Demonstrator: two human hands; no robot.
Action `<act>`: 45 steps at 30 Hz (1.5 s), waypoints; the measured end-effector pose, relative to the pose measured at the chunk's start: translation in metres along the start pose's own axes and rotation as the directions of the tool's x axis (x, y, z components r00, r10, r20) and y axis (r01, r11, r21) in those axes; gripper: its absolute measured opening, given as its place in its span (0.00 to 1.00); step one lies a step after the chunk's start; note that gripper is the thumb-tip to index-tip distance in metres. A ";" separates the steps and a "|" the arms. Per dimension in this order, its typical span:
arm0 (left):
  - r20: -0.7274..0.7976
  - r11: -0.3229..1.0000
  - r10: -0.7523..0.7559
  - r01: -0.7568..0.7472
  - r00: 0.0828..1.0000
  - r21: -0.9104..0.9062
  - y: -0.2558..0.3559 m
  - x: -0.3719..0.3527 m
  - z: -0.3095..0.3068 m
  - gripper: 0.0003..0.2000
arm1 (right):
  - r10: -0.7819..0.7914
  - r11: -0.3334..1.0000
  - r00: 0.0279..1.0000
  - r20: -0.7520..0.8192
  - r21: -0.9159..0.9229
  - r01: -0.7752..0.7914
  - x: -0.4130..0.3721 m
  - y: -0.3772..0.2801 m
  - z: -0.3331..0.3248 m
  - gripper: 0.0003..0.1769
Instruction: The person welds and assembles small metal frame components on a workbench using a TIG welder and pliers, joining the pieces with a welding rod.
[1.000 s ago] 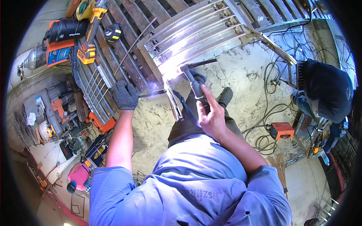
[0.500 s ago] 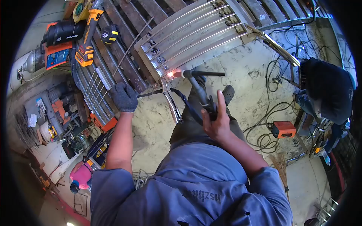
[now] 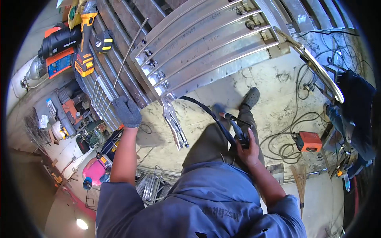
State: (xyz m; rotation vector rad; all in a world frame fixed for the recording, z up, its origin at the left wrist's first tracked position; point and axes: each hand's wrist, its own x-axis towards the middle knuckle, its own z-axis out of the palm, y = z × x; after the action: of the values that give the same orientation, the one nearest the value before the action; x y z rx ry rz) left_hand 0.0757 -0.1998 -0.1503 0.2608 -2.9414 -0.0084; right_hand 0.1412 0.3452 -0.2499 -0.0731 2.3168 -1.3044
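My right hand [image 3: 249, 150] is wrapped round the handle of a TIG welding torch [image 3: 237, 129], held over my legs, its head apart from the metal. A black cable [image 3: 206, 109] runs from it towards the bench. My left hand [image 3: 127, 113], in a dark grey glove, is closed by the bench's near edge; its fingertips are hidden. Ahead lies a curved steel panel [image 3: 198, 39] with long parallel rods [image 3: 222, 55] and handwriting on it. Locking pliers [image 3: 173, 123] hang at its near left corner, and a second locking clamp [image 3: 317, 71] grips the right end.
On the slatted metal bench [image 3: 131, 75] lie a yellow-black cordless tool [image 3: 84, 43], a tape measure [image 3: 104, 41] and a thin rod [image 3: 131, 49]. A person in dark clothes [image 3: 357, 115] is at right, near an orange box [image 3: 309, 141] and looped cables [image 3: 285, 148]. Another person in pink [image 3: 95, 172] is at lower left.
My right hand has drawn the torch back from the panel's near left corner, down and right towards my legs. The glow at that corner is gone. The view has shifted slightly.
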 end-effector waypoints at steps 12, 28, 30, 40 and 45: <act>-0.011 0.999 -0.037 0.037 0.999 -0.022 -0.003 -0.005 0.004 0.11 | -0.079 0.997 0.997 0.023 0.010 0.079 0.021 0.008 -0.015 0.45; 0.225 0.988 -0.142 0.152 0.964 -0.028 0.108 0.074 -0.053 0.15 | 0.317 0.848 0.940 -0.129 0.482 -0.220 0.023 -0.092 -0.151 0.18; 0.082 0.960 -0.007 0.030 0.997 -0.280 0.170 0.092 -0.057 0.19 | 0.300 0.839 0.933 -0.200 0.521 -0.158 0.009 -0.097 -0.153 0.17; 0.367 0.979 0.097 -0.023 0.925 -0.202 0.270 0.179 -0.023 0.67 | 0.388 0.915 0.698 -0.602 0.340 -0.216 -0.095 -0.104 -0.115 0.12; 0.335 0.961 0.143 -0.051 0.931 -0.270 0.266 0.184 -0.013 0.66 | 0.448 0.894 0.547 -0.707 0.351 -0.278 -0.155 -0.074 -0.083 0.15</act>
State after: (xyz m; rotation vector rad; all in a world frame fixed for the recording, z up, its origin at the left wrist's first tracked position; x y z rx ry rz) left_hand -0.1463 0.0299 -0.0970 0.0772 -3.2544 -0.4688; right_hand 0.2290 0.4126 -0.0952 1.2346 2.5990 -1.5020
